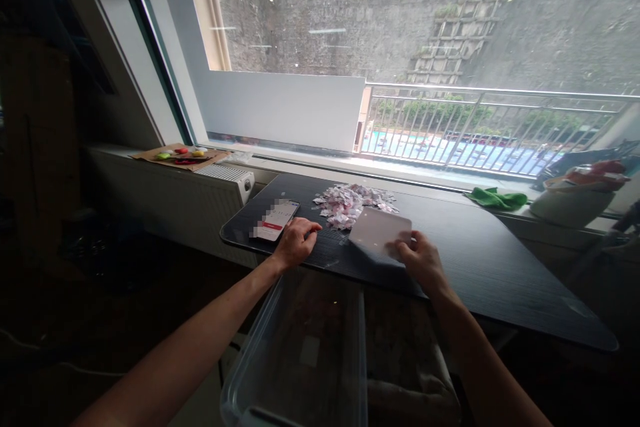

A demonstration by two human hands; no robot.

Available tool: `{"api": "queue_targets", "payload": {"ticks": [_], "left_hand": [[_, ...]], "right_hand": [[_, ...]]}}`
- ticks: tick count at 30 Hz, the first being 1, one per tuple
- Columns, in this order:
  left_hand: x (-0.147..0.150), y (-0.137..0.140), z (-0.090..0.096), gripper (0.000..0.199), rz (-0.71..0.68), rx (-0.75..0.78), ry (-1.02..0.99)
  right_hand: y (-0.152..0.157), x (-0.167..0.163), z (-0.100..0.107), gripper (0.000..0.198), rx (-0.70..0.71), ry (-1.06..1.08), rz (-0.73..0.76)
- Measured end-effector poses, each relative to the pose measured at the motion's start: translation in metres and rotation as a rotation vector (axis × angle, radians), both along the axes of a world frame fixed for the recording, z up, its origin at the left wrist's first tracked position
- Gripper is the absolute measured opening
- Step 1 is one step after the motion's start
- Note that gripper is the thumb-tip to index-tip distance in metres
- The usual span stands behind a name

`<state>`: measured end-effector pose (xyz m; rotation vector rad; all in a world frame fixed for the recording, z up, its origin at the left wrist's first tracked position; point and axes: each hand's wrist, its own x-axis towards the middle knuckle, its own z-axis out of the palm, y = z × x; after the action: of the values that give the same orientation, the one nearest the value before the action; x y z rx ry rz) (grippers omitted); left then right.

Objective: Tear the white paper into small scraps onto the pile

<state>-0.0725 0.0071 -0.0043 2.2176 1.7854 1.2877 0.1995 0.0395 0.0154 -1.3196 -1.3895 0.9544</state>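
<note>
My right hand grips the right edge of a translucent whitish plastic container, which is tilted above the dark table. Its inside is blurred, so I cannot tell what it holds. Just behind it lies a loose pile of small white and pink packets, partly covered by the container. My left hand is at the table's front edge, fingers loosely bent and apart, with nothing visible in them. Beside it, to the left, is a phone with a lit screen.
Below the table's front edge stands a large clear plastic bin, with another dark open container beside it. A green cloth and a pale bag sit on the sill at right. Cardboard with colourful items lies above the radiator.
</note>
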Motion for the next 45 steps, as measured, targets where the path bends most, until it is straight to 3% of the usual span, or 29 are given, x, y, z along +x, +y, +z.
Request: {"api": "queue_targets", "payload": {"ticks": [6,11,16,22,28,35,42,45], "left_hand": [[-0.001,0.001,-0.001,0.019,0.004,0.009,0.011],[0.000,0.001,-0.001,0.019,0.004,0.008,0.008],[-0.001,0.000,0.000,0.019,0.002,0.005,0.007],[0.000,0.000,0.001,0.019,0.004,-0.002,0.003],[0.000,0.000,0.000,0.020,0.006,0.003,0.008],[-0.001,0.001,-0.001,0.020,-0.001,-0.001,-0.004],[0.000,0.000,0.000,0.020,0.011,-0.002,0.004],[0.000,0.000,0.000,0.020,0.005,-0.004,0.003]], "right_hand": [[0.001,-0.005,-0.010,0.026,-0.010,0.058,0.108],[0.010,-0.012,-0.010,0.028,0.090,-0.027,0.017],[0.007,-0.020,-0.011,0.026,0.022,0.031,0.132],[0.011,-0.025,-0.011,0.028,0.057,0.038,0.127],[-0.005,-0.029,-0.010,0.024,-0.055,0.100,0.256],[-0.001,-0.014,-0.010,0.023,-0.002,0.031,0.107],[-0.013,-0.022,-0.007,0.025,-0.115,0.122,0.287],[-0.015,-0.020,-0.005,0.026,-0.113,0.143,0.264]]}}
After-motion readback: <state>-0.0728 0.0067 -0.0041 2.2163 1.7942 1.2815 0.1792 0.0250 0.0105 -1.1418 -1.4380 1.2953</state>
